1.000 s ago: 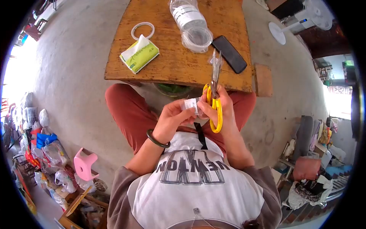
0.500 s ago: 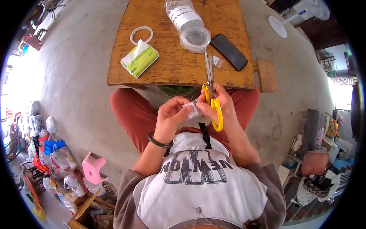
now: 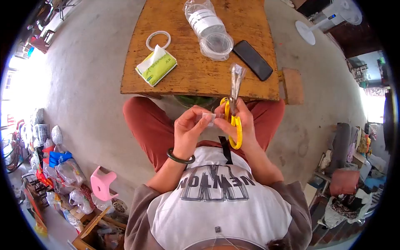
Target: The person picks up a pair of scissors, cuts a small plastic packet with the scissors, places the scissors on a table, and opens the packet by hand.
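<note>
My left hand (image 3: 188, 124), with a dark bangle on its wrist, pinches a small clear plastic bag (image 3: 209, 118) with a white label between thumb and fingers. Yellow-handled scissors (image 3: 236, 125) sit in my right hand (image 3: 246, 127), blades pointing forward and close together. The thumb and fingertips of that hand also meet the bag's right side. Both hands are close together above my lap, just short of the table's near edge. Another small clear packet (image 3: 237, 70) overlaps the blade tips in this view.
On the wooden table (image 3: 196, 79) lie a pack of tissues (image 3: 157, 68), a white ring (image 3: 158, 40), plastic-wrapped white rolls (image 3: 208, 27) and a black phone (image 3: 253, 60). A pink stool (image 3: 103, 184) stands at left beside piled bags. A white fan (image 3: 306, 32) is at far right.
The small bag between my hands has turned and looks more crumpled, its label now more face-on. The scissor blades look closer together and overlap the packet. The whole view has shifted slightly.
</note>
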`<action>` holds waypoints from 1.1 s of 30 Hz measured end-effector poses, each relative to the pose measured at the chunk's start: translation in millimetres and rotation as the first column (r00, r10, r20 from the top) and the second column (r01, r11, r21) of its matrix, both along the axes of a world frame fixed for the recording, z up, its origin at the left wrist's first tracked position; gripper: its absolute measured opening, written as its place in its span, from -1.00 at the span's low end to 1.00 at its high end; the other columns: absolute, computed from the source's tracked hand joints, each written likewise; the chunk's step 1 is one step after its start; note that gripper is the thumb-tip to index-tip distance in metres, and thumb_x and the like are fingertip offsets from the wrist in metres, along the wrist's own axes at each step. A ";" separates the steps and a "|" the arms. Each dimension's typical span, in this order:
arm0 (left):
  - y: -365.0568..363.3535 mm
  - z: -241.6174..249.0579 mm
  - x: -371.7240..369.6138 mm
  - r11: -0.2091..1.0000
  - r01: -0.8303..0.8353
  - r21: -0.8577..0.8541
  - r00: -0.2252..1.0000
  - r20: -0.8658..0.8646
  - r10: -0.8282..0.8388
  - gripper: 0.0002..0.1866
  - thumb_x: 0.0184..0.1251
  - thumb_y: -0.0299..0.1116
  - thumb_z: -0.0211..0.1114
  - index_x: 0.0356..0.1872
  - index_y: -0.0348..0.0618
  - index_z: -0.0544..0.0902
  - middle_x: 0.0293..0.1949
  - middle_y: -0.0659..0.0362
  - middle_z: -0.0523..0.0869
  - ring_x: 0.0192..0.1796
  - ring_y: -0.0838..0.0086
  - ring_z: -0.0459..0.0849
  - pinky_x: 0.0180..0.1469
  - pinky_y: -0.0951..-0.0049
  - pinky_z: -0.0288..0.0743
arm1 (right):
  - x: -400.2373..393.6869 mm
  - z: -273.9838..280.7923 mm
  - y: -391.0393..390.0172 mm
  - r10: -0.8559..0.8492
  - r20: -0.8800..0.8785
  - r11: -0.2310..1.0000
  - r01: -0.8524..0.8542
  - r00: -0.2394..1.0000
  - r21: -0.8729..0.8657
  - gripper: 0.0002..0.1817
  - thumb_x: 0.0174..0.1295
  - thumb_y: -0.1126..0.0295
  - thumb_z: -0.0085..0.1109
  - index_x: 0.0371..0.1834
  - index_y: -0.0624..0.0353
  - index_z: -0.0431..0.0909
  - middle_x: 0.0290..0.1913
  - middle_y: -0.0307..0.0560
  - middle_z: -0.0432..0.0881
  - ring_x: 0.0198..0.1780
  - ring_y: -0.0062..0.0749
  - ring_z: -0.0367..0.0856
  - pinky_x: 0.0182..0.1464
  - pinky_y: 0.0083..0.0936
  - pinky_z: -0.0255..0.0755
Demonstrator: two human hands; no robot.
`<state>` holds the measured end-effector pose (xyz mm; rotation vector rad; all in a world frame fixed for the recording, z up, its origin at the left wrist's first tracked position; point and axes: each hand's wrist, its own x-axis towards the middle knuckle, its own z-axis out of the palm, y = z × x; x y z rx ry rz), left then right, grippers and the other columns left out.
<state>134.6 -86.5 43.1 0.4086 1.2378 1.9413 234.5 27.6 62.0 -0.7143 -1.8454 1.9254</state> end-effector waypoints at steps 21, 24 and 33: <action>-7.0 -5.8 2.4 0.998 -0.032 -0.055 0.989 0.140 0.039 -0.96 0.30 -0.45 0.25 -0.29 -0.16 0.62 -0.33 0.38 0.60 -0.35 0.77 0.47 -0.37 0.74 0.26 | 6.2 -11.8 -3.6 -0.077 0.005 0.995 0.077 0.997 -0.067 -0.63 0.10 0.59 0.28 -0.08 0.25 0.32 -0.30 -0.20 0.55 -0.26 -0.66 0.51 -0.21 -0.69 0.42; -6.9 -3.2 2.9 0.999 -0.012 -0.039 0.994 0.106 0.016 -0.95 0.30 -0.45 0.25 -0.29 -0.18 0.63 -0.34 0.38 0.59 -0.37 0.78 0.45 -0.38 0.74 0.24 | 5.1 -7.5 -2.8 -0.077 -0.076 0.988 0.066 0.994 -0.139 -0.64 0.11 0.57 0.27 -0.07 0.25 0.32 -0.29 -0.18 0.57 -0.27 -0.65 0.51 -0.21 -0.69 0.42; -8.3 1.5 1.4 0.994 0.109 -0.020 0.992 0.060 -0.108 -0.96 0.27 -0.50 0.26 -0.30 -0.22 0.62 -0.33 0.39 0.59 -0.41 0.80 0.44 -0.43 0.77 0.22 | -1.8 9.3 7.7 0.006 0.033 0.997 -0.003 0.999 -0.083 -0.60 0.09 0.53 0.32 -0.05 0.23 0.35 -0.29 -0.22 0.56 -0.26 -0.66 0.49 -0.17 -0.68 0.40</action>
